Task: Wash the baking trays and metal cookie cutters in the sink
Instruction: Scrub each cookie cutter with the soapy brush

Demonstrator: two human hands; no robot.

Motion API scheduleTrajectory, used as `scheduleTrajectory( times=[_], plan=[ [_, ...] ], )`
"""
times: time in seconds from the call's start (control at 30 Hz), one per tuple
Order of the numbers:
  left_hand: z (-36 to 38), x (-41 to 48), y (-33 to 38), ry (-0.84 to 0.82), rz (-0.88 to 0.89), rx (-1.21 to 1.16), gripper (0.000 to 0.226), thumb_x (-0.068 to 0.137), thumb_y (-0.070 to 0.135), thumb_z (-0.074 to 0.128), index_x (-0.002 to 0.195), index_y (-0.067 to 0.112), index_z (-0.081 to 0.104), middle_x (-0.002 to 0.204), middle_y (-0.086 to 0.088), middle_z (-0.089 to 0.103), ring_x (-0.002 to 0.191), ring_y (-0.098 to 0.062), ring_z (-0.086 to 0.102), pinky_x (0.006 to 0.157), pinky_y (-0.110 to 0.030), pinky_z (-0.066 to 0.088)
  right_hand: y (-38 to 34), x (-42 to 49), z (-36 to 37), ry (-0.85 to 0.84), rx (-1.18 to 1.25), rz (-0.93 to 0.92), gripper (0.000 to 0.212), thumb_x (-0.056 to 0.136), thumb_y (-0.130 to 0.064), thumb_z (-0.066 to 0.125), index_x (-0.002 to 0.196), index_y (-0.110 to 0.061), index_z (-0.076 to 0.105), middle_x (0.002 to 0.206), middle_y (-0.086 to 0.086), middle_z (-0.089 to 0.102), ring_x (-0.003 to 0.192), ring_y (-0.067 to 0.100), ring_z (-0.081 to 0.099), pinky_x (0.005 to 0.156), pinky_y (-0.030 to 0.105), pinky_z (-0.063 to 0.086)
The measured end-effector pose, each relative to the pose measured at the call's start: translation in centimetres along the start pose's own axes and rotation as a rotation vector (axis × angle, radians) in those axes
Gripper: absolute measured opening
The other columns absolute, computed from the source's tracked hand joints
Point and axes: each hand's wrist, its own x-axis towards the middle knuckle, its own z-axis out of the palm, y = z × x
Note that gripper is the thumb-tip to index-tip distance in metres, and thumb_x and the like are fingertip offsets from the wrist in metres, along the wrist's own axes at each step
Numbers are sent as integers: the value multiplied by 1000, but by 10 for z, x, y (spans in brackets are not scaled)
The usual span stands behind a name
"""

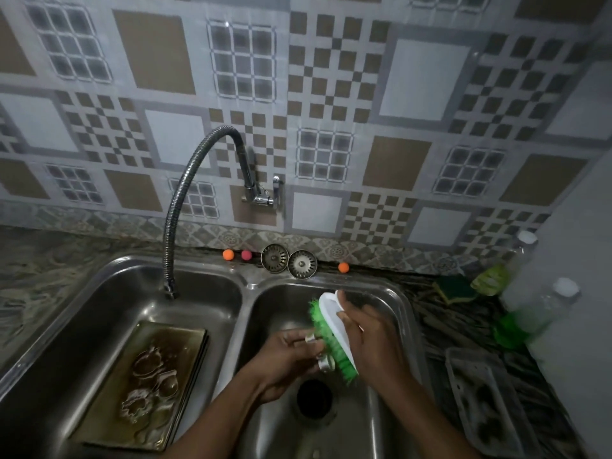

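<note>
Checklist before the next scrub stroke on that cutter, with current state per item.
1. Grip: left hand holds cookie cutter, ok.
2. Tool: right hand holds brush, bristles on cutter, ok.
3. Place: over right basin, ok.
4. Outflow: drain unplugged, ok.
5. Water: tap shows no stream, not ok.
6. Queue: other cutters on trays in left basin, ok.

Dim light. Patterned wall (331,94): grey, white, tan squares and checkers. Dark marbled worktop (49,260) below. Flexible chrome tap (185,193) mounted low on wall.
</note>
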Motion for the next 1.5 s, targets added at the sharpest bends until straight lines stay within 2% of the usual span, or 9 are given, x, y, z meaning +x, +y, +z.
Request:
scheduleTrajectory(
  times=[0.1,0.27,0.47,0.83,1.0,1.2,1.27,1.33,1.5],
  plan=[
    [0,2,1,-19,-11,37,32,76,0,73,106,-8,70,100,-24,71,81,-28,71,67,-34,58,-4,-9,3,-68,-11,-15,44,92,-49,41,135,-58,36,106,2,65,100,17,64,88,37,52],
    [-1,2,-2,-18,11,-64,34,78,0,71,110,-10,67,107,-29,69,88,-33,71,72,-40,58,-6,1,9,-51,-81,56,41,99,-25,52,138,-34,49,112,9,63,103,23,62,90,33,48],
    [2,-2,-6,-30,45,-155,32,80,-3,65,111,-9,67,110,-29,68,93,-34,71,75,-39,59,-5,-11,9,-48,-39,58,45,91,-40,43,135,-38,53,106,6,66,100,21,64,87,35,51],
    [-8,0,-11,30,33,-252,30,80,-3,63,109,-10,67,114,-33,65,93,-35,71,75,-40,60,0,-11,15,49,-7,112,40,96,-30,53,135,-39,52,110,5,67,99,21,64,84,36,51],
    [-3,-1,-20,-26,17,-184,34,78,1,70,112,-6,69,115,-29,67,99,-36,69,87,-45,58,11,-9,21,-80,-105,109,45,98,-25,49,141,-36,44,114,11,64,104,28,61,89,37,49],
    [-5,-1,-27,-45,-17,-194,69,54,15,94,116,-1,67,103,-21,70,85,-30,71,77,-37,59,50,-12,-37,85,-80,185,37,97,-22,56,134,-27,57,130,2,63,117,19,60,93,19,39],
    [-5,3,-28,-45,-16,-150,64,62,17,90,119,0,65,106,-20,70,89,-28,71,82,-38,58,71,-18,-63,192,-66,219,36,96,-18,57,132,-21,60,130,3,62,118,20,59,95,16,36],
    [-1,6,-31,-36,-20,-122,48,71,12,77,118,3,66,106,-18,70,90,-25,71,83,-36,57,93,-28,-89,230,-128,263,37,97,-19,55,134,-19,59,132,2,61,120,20,57,97,17,35],
    [8,9,-35,-69,-47,-109,55,72,10,79,123,0,61,105,-19,69,88,-27,70,76,-34,60,140,-57,-122,160,-341,412,42,100,-22,49,142,-19,49,137,11,55,122,30,52,96,31,39]
  ],
)
